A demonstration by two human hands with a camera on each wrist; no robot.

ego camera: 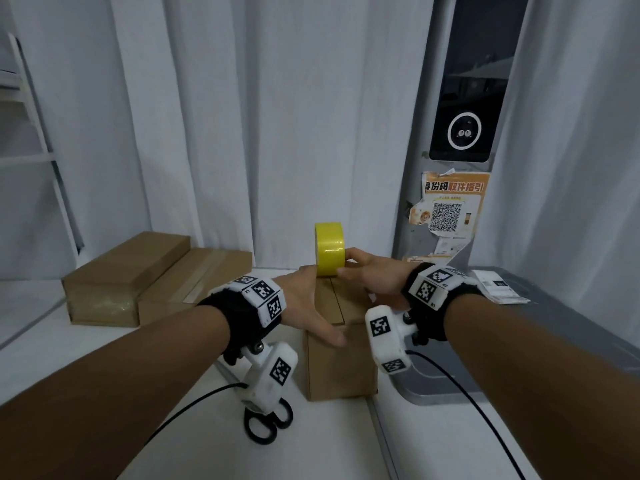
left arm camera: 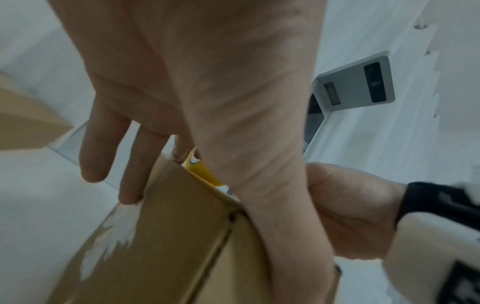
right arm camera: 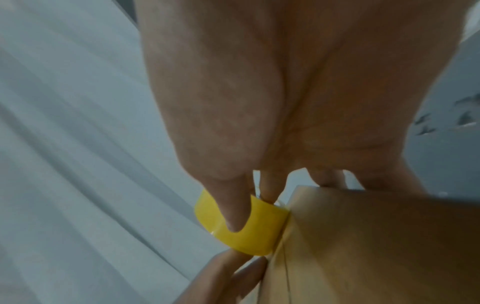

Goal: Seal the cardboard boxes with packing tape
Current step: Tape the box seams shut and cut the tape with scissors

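Standing on edge at the far end of the small cardboard box (ego camera: 341, 344), the yellow tape roll (ego camera: 329, 249) was right over the centre seam, and that seam looked bare — no strip down it yet. Right hand (ego camera: 372, 277) had the roll pinched, thumb on the outer face, fingers (right arm camera: 267, 185) reaching in behind it. Left hand (ego camera: 308, 303) lay on the box top along its left edge, fingers (left arm camera: 131, 168) straight and draped over the left side, thumb on the near edge; whether it had the tape's free end, the views didn't show.

Out to the left sat two longer boxes (ego camera: 145, 278), the nearer one already striped with tape. Black scissors (ego camera: 268, 422) lay near, on the white table (ego camera: 86, 351) under the left wrist.

The danger, as I judged it: if the free end wasn't stuck firmly over the far edge, the pull toward the near side would peel it straight off. And a light box held only by a flat palm could skid, sending the strip off the seam.
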